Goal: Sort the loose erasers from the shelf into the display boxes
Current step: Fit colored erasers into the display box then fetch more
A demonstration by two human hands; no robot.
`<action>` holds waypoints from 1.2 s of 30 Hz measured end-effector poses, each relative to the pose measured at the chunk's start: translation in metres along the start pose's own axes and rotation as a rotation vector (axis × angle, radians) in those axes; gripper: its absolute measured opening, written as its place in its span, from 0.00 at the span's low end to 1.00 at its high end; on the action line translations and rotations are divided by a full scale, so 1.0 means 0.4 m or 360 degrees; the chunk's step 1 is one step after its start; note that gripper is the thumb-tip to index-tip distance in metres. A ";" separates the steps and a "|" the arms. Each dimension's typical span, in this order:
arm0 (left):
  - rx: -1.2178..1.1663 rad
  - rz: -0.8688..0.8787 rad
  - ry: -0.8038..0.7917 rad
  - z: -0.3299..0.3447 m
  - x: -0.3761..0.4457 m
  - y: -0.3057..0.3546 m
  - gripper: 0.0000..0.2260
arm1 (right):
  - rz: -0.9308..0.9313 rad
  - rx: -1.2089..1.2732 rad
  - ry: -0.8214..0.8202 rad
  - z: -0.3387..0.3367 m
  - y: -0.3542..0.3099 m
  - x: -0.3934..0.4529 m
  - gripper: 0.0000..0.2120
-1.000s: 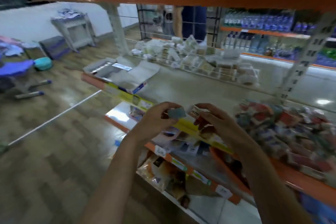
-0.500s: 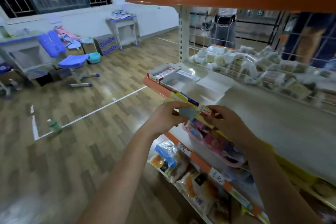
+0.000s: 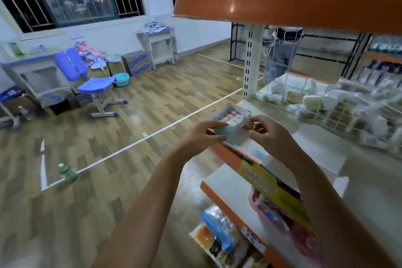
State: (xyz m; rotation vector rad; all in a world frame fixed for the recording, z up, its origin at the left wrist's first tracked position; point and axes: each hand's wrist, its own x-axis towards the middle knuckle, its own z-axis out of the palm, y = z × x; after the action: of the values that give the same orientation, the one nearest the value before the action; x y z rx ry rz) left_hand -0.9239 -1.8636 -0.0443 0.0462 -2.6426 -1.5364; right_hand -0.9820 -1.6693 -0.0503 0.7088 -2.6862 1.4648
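Note:
My left hand (image 3: pixel 201 136) pinches a pale blue eraser (image 3: pixel 224 132) between thumb and fingers. My right hand (image 3: pixel 268 134) pinches a small eraser with a red and white wrapper (image 3: pixel 249 123). Both hands hover over the left end of the white shelf (image 3: pixel 322 159). Just behind them sits an open white display box (image 3: pixel 228 115) with rows of red and white erasers inside. A second, flatter open box (image 3: pixel 252 154) lies on the shelf edge below my hands. The picture is blurred by motion.
An orange shelf (image 3: pixel 293 6) hangs overhead. A wire basket of wrapped white packs (image 3: pixel 326 104) runs along the shelf's back. Lower shelves hold snack bags (image 3: pixel 217 235) and a pink tray (image 3: pixel 272 213). A purple chair (image 3: pixel 97 87), desks and a bottle (image 3: pixel 67 172) stand on the wooden floor.
My view swung left and both hands travelled along the shelf, from over its front edge to above the open display box. Each hand still pinches its eraser.

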 end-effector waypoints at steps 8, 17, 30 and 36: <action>-0.0039 0.0030 -0.0209 -0.104 0.236 -0.093 0.16 | 0.0153 -0.0357 -0.0072 0.070 0.013 0.240 0.14; 0.0061 0.0271 -0.0523 -0.154 0.489 -0.182 0.17 | 0.0496 -0.0686 0.0045 0.144 0.076 0.378 0.17; 0.0023 0.0493 -0.0879 -0.129 0.644 -0.281 0.16 | 0.0632 -0.0975 0.0550 0.227 0.111 0.404 0.12; 0.0077 0.0569 -0.0951 -0.118 0.655 -0.281 0.17 | 0.0654 -0.1363 0.0587 0.246 0.123 0.403 0.07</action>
State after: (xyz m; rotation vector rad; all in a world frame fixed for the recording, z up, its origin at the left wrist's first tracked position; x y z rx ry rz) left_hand -1.1826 -1.9781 -0.1035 -0.9683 -2.8680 -1.5333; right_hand -1.1252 -1.7872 -0.1110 -0.1542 -2.8183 0.2770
